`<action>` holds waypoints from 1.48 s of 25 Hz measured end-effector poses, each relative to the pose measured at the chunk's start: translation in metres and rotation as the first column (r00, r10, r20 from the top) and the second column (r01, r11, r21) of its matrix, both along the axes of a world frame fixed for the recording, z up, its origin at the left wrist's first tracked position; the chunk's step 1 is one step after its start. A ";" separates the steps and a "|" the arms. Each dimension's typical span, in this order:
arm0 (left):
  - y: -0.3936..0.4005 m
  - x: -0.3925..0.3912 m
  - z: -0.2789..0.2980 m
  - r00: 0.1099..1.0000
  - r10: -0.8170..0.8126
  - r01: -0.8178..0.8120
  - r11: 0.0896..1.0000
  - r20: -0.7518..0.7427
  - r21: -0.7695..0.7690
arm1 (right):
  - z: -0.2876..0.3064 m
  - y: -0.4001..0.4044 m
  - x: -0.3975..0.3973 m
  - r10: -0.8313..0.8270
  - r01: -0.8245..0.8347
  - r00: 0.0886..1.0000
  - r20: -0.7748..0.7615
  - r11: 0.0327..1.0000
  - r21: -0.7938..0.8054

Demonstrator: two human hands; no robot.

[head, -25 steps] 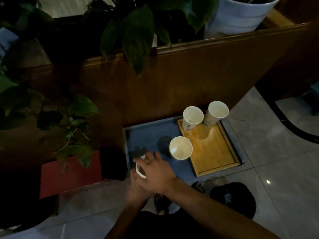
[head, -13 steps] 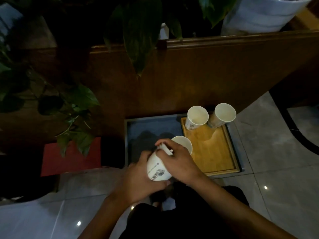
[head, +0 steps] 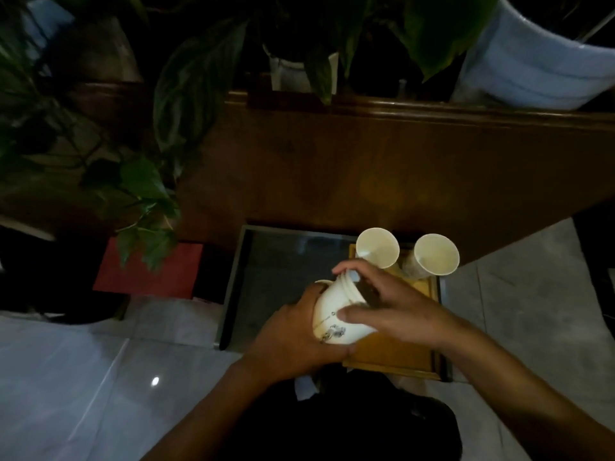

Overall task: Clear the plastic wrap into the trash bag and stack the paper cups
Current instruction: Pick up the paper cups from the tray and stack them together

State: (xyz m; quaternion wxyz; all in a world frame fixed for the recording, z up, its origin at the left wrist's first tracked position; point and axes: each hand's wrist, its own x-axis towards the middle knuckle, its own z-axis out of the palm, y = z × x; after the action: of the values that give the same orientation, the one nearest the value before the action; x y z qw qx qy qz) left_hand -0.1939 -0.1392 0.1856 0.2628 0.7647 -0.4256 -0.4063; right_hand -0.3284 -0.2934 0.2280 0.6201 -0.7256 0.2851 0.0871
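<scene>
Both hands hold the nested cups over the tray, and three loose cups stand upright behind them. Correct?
Not quite: the head view shows two loose cups, not three. Both hands do hold the nested cups over the tray.

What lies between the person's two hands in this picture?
The head view shows a nested stack of white paper cups, tilted, held between the left hand and the right hand.

Both forearms are seen bare, reaching fwd from the lower edge and meeting at the stacked cups [head: 339, 311]. The left hand [head: 293, 341] is wrapped under and around the stack's lower part, palm up. The right hand [head: 396, 311] is laid over the stack from the right, thumb across the side, fingers [head: 349, 267] curled at the rims.
</scene>
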 end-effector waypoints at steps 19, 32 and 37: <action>-0.040 -0.027 -0.106 0.862 0.025 -0.058 0.997 0.506 0.050 | -0.020 -0.139 0.014 -0.062 -0.130 0.972 -0.227 0.663 -0.737; -0.039 -0.031 -0.116 0.807 0.095 -0.102 0.995 0.583 -0.020 | -0.078 -0.120 0.030 -0.112 -0.181 0.946 -0.304 0.597 -0.782; -0.038 -0.032 -0.114 0.808 0.112 -0.116 0.993 0.578 -0.030 | -0.092 -0.105 0.034 -0.145 -0.179 0.941 -0.305 0.552 -0.815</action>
State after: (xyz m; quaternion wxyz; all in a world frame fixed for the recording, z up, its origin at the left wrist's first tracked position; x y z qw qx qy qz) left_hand -0.2256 -0.1768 0.0711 0.1422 0.8770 -0.4373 -0.1395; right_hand -0.2944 -0.3980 0.1363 0.1426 -0.9085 0.3864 0.0707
